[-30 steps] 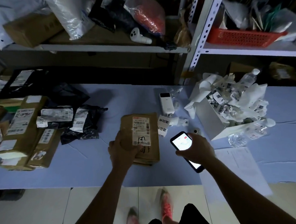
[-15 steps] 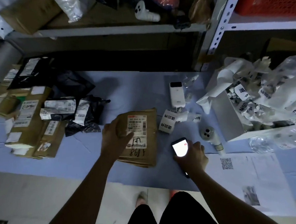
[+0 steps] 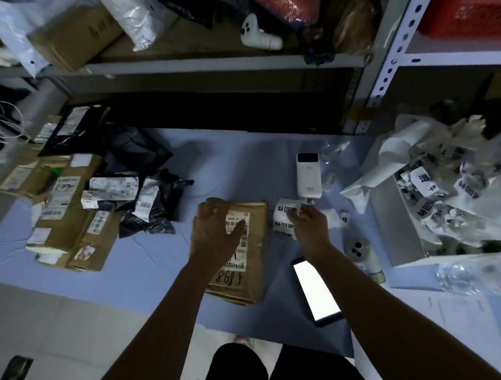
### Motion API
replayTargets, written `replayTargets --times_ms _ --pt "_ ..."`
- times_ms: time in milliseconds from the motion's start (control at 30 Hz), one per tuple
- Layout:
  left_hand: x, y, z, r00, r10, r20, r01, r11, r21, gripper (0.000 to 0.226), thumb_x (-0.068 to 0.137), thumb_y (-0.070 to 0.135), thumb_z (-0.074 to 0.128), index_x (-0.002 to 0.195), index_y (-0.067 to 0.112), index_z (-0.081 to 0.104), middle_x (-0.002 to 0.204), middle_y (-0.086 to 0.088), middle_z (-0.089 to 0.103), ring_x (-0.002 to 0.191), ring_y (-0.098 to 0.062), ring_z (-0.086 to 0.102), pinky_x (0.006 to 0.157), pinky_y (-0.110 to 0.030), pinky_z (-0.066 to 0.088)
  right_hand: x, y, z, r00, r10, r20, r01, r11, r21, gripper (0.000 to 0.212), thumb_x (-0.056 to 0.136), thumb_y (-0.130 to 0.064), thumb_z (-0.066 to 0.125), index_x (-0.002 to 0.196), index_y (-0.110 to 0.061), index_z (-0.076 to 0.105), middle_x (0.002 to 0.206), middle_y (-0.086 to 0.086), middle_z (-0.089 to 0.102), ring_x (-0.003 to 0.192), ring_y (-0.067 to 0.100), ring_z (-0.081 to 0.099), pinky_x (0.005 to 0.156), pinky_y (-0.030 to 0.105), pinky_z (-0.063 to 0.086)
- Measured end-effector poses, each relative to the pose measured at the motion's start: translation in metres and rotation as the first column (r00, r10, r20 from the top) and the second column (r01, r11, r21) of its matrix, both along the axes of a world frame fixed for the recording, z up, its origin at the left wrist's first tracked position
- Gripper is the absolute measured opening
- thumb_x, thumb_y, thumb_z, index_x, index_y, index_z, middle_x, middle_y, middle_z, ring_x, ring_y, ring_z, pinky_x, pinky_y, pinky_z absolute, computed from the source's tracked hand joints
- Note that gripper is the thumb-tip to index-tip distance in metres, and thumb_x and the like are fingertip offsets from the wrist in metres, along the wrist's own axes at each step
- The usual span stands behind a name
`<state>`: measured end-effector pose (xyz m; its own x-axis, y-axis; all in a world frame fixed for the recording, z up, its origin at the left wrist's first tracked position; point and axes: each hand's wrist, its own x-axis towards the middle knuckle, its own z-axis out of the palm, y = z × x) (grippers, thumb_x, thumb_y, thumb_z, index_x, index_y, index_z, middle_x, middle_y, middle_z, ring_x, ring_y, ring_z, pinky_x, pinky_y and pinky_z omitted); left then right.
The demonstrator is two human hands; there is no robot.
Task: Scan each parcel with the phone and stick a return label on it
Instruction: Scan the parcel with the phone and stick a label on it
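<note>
desk: what changed just now?

me: a second ago my right hand (image 3: 309, 229) had the phone (image 3: 317, 291) up beside the parcel (image 3: 257, 233). now the phone lies face up on the blue table (image 3: 159, 252), screen lit, just right of the parcel's near corner. nothing holds it.

desk: where did that hand go?

me: up to the label roll (image 3: 281, 220), which sits just beside the parcel's far right corner, on my side of the white device (image 3: 308, 173). my fingertips (image 3: 296, 213) are pressed together, pinching the roll's loose end.

desk: and the left?

me: my left hand (image 3: 217, 235) has stayed on the parcel. it lies flat over the far half, fingers straight and slightly spread, thumb out across the shipping slip (image 3: 245, 245). it pins the parcel, it doesn't grip it.

desk: what does that mean for the job?

me: i judge this parcel's scan done and the sticking step begun. the parcel sits mid-table in front of me, and i can see no return label on it yet. next i need one label peeled free without dragging the roll along, and placed clear of the slip's barcode. the pile of parcels (image 3: 65, 225) is at the left, and i can't tell which of those are finished.
</note>
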<state>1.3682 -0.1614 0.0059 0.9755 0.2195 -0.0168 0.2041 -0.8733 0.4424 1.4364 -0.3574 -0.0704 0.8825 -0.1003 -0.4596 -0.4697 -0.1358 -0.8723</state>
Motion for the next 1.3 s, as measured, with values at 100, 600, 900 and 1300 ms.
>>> replayTargets --times_ms 100,600,900,1300 --pt "0.015 -0.023 0.008 1.0 -0.022 0.005 0.023 0.97 -0.24 0.043 0.091 0.03 0.071 0.132 0.022 0.06 0.121 0.003 0.055 0.113 -0.018 0.053 0.094 -0.034 0.046 -0.004 -0.002 0.018 0.994 0.056 0.098 -0.071 0.986 0.154 0.012 0.092 0.001 0.067 0.1 -0.008 0.066 0.099 0.01 0.073 0.091 0.015 0.07 0.078 0.03 0.055" --pt "0.034 -0.029 0.035 0.997 -0.018 0.075 0.072 0.56 -0.825 0.045 0.08 0.0 0.081 0.109 0.033 0.075 0.099 -0.005 0.071 0.088 -0.023 0.072 0.073 -0.032 0.063 -0.056 -0.007 0.072 0.865 0.329 0.379 -0.272 0.942 -0.197 0.018 0.104 -0.021 0.055 0.097 -0.011 0.069 0.089 0.003 0.072 0.084 0.019 0.068 0.078 0.041 0.057" --pt "0.041 -0.02 0.048 0.977 -0.097 0.188 0.21 0.556 -0.804 0.044 0.086 -0.002 0.074 0.119 0.026 0.072 0.09 -0.007 0.063 0.078 -0.02 0.061 0.072 -0.028 0.059 -0.069 -0.006 0.087 0.881 0.236 0.411 -0.196 0.971 -0.138 0.014 0.101 -0.014 0.059 0.105 -0.011 0.072 0.099 0.0 0.076 0.095 0.011 0.071 0.088 0.033 0.058" --pt "0.029 -0.028 0.046 0.97 -0.114 0.214 0.242 0.473 -0.847 0.043 0.088 0.006 0.075 0.128 0.018 0.065 0.127 0.017 0.062 0.111 -0.001 0.063 0.08 -0.024 0.059 -0.073 -0.003 0.1 0.85 0.252 0.462 -0.227 0.968 -0.11 0.025 0.092 0.007 0.061 0.107 -0.009 0.073 0.104 0.001 0.075 0.101 0.015 0.07 0.091 0.027 0.055"
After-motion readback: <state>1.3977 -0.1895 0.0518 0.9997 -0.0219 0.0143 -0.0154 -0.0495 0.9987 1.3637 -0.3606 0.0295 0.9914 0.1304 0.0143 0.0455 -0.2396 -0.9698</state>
